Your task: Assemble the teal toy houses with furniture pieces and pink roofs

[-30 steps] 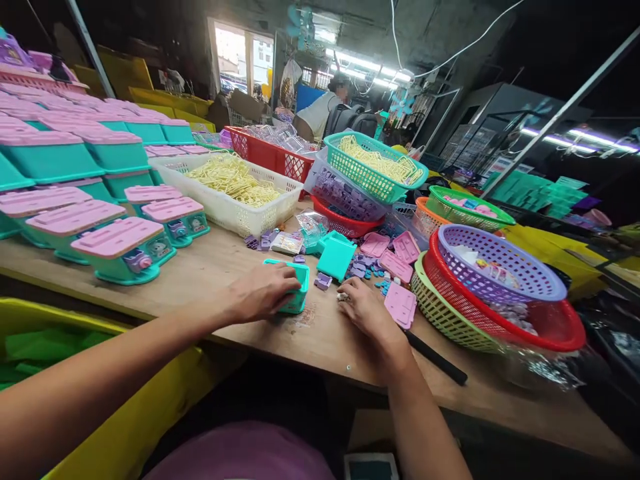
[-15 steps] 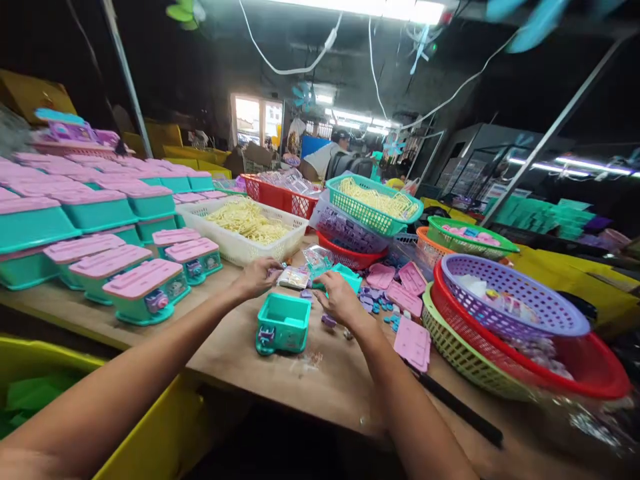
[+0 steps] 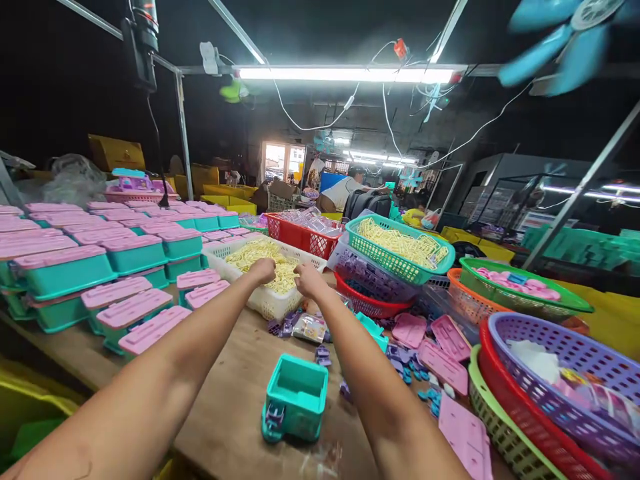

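I have left hand [image 3: 263, 271] and right hand [image 3: 309, 281] curled shut over yellow sticks [image 3: 257, 252] in white basket [image 3: 267, 304]; can't tell what they grip.

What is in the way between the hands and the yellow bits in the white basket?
Nothing visible. The left hand and right hand are right above the yellow bits, over the basket.

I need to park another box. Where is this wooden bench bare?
The wooden bench is bare between the open teal plastic box and the pink-lidded teal boxes, beneath the left forearm. Right of the open box is crowded: loose pink plastic lids, small purple parts, then stacked mesh baskets.
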Motion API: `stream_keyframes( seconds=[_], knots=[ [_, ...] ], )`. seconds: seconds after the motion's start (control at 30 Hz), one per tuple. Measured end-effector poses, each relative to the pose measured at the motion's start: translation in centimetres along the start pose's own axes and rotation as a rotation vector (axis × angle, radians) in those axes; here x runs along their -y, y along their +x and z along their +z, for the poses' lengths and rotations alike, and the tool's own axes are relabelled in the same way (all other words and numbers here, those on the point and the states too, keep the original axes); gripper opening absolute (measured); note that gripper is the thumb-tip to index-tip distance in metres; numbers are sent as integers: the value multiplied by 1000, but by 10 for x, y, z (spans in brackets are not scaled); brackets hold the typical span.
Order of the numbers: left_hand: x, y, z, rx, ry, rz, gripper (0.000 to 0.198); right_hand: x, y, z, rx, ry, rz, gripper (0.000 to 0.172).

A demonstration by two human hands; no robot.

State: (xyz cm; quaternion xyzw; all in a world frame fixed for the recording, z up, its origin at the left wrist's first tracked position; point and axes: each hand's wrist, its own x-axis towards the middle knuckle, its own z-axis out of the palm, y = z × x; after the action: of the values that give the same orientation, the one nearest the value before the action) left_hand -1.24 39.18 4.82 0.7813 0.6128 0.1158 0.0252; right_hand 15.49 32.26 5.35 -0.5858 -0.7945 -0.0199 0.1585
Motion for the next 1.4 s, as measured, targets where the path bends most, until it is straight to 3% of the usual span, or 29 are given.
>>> stream_keyframes(
  seconds=[0.1,0.23,0.37,0.47,0.73,1.0,1.23,1.4],
  knots=[
    [0,19,19,52,59,11,35,-13,33,13,53,-19,60,29],
    [7,24,39,76,137,73,35,-27,72,29,151,-24,144,35],
    [13,20,41,62,179,93,33,-33,101,37,336,-15,165,32],
    [11,17,37,47,178,74,33,-33,106,38,397,-12,145,30],
    [5,11,23,97,90,16,31,-33,82,30,301,3,126,31],
    [9,11,17,19,-28,-104,30,-31,95,32,331,56,159,38],
    [15,15,16,-65,-85,-170,31,-42,82,41,-15,189,235,49],
    [33,30,6,-128,8,-218,33,-45,86,45,-98,247,313,51]
  ],
)
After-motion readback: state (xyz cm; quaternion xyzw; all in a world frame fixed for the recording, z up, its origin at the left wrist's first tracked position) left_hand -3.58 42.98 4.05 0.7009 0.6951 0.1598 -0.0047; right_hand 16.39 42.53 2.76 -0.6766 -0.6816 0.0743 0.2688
